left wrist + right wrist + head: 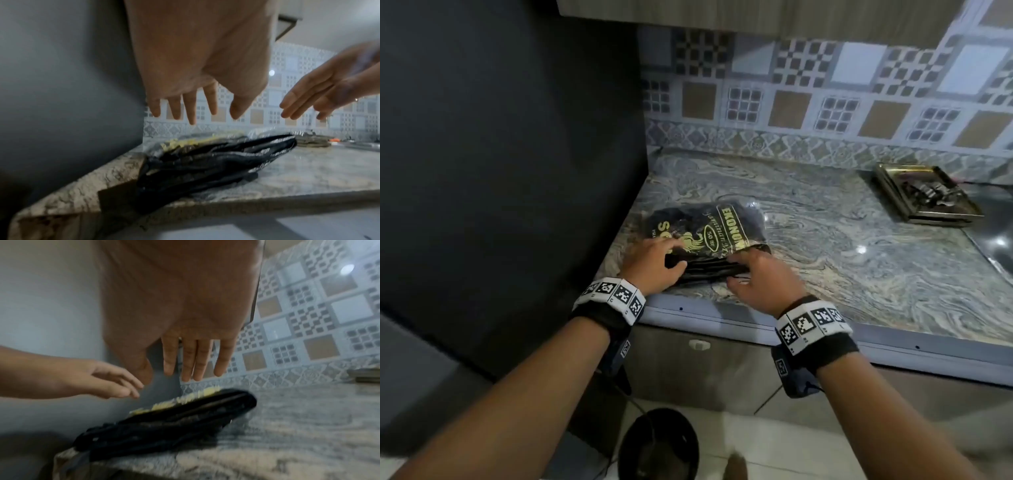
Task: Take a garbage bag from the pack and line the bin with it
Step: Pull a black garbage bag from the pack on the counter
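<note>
The pack of garbage bags (709, 236), clear plastic with gold print over folded black bags, lies flat at the near left corner of the marbled counter (842, 246). My left hand (671, 255) is over its near left end and my right hand (743, 272) over its near right end. In the left wrist view the left hand (191, 104) has its fingers straight and spread, a little above the pack (216, 159). The right wrist view shows the right hand (195, 353) with straight fingers above the pack (174, 421). Below the counter, a black round bin (657, 445) stands on the floor.
A tall dark panel (500, 171) rises directly left of the pack. A metal tray (924, 195) with utensils sits at the back right of the counter, next to a dark glossy surface (996, 240). Patterned tiles (825, 96) line the back wall.
</note>
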Demonstrator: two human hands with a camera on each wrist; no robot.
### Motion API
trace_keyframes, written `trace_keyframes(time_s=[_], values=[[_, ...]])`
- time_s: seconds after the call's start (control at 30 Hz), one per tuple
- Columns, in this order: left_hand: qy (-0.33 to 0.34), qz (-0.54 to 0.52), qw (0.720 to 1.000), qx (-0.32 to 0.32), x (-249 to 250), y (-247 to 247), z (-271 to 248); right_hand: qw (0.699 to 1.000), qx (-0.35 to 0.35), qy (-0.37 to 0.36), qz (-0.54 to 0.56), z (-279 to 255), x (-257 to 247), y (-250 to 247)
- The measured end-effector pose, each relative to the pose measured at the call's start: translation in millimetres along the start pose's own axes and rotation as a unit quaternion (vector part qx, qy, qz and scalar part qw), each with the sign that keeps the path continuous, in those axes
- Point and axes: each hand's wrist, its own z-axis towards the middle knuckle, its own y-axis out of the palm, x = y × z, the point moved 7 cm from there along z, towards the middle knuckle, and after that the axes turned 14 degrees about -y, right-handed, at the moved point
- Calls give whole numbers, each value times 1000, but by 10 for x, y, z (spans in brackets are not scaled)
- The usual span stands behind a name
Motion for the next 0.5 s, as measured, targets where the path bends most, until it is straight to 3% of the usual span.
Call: trace_keyframes(time_s=[0.13, 0.23, 0.33, 0.5], values=[[-16, 76, 997, 22, -53, 147, 284, 999, -28, -15, -12, 173, 59, 275], [-21, 104, 994, 21, -141, 220, 481, 1000, -9, -27, -6, 289, 179, 351], [-20, 112, 992, 60, -187, 187, 584, 999, -7, -46, -9, 364, 272, 414], [-44, 12, 996, 81, -299, 26, 674, 995, 33, -89, -30, 457, 254, 329]])
